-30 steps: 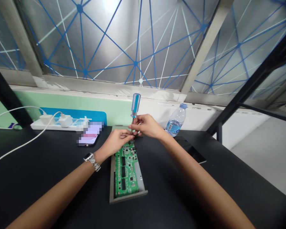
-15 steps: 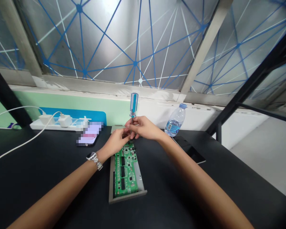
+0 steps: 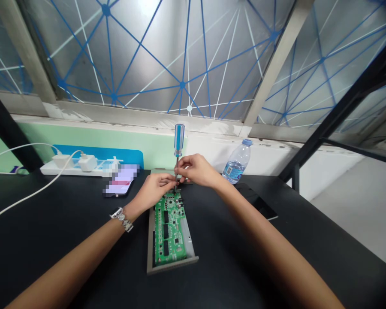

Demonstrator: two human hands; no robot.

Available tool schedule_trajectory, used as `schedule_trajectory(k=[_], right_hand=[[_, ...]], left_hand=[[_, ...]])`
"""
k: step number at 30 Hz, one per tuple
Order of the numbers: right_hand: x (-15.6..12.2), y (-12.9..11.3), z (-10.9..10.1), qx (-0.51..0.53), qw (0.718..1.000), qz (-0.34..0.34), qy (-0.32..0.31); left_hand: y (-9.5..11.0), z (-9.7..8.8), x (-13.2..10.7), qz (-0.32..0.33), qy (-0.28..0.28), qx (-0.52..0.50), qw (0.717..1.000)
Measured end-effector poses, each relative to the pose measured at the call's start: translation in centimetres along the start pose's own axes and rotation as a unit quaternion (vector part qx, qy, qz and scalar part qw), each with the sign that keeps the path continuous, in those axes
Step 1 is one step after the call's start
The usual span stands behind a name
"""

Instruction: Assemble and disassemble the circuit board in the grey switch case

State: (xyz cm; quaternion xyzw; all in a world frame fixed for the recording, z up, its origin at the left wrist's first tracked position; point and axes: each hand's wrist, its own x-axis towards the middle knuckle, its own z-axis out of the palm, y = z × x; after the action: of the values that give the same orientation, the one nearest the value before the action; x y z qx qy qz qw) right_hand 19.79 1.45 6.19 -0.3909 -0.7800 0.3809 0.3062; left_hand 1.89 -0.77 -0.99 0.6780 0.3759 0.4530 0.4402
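A green circuit board (image 3: 169, 227) lies in a grey tray-like case (image 3: 189, 240) on the black table (image 3: 67, 240). A screwdriver with a blue and clear handle (image 3: 179, 139) stands upright over the board's far end. My right hand (image 3: 196, 170) pinches its metal shaft. My left hand (image 3: 155, 190), with a watch on the wrist, rests at the board's far left corner, fingers curled and pinched together at the screwdriver's tip; what they hold is too small to make out.
A phone (image 3: 120, 180) lies left of the hands. Behind it a white power strip (image 3: 80, 165) holds chargers with white cables. A water bottle (image 3: 237, 162) stands at the right, and a dark flat device (image 3: 255, 201) lies near it.
The screwdriver has shifted slightly left and stands more upright. Both hands stay at the board's far end, with small finger movements on the shaft.
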Motion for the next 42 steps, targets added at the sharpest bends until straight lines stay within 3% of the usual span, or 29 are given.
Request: schedule_trajectory(k=[13, 16, 20, 25, 31, 36, 42], right_hand=[[-0.1, 0.1, 0.5, -0.086, 0.995, -0.041, 0.001], [-0.4, -0.9, 0.3, -0.055, 0.998, -0.029, 0.014], [-1.7, -1.2, 0.6, 0.061, 0.997, -0.02, 0.053], [-4.7, 0.7, 2.5, 0.24, 0.961, -0.037, 0.131], [-7.4, 2.7, 5.0, 0.361, 0.911, -0.004, 0.2], [-8.3, 2.8, 6.5, 0.417, 0.877, 0.033, 0.237], [-8.5, 2.7, 7.1, 0.459, 0.848, 0.051, 0.262]], left_hand=[[-0.5, -0.3, 0.2, 0.016, 0.035, -0.004, 0.999], [0.3, -0.7, -0.1, 0.035, 0.04, 0.017, 0.998], [1.4, -1.7, -1.9, 0.033, 0.04, 0.114, 0.992], [1.6, -3.1, -4.8, 0.029, 0.028, 0.184, 0.982], [1.4, -3.2, -6.2, 0.05, 0.013, 0.212, 0.976], [1.9, -2.6, -7.0, 0.058, -0.01, 0.2, 0.978], [2.0, -1.9, -7.2, 0.055, 0.006, 0.203, 0.978]])
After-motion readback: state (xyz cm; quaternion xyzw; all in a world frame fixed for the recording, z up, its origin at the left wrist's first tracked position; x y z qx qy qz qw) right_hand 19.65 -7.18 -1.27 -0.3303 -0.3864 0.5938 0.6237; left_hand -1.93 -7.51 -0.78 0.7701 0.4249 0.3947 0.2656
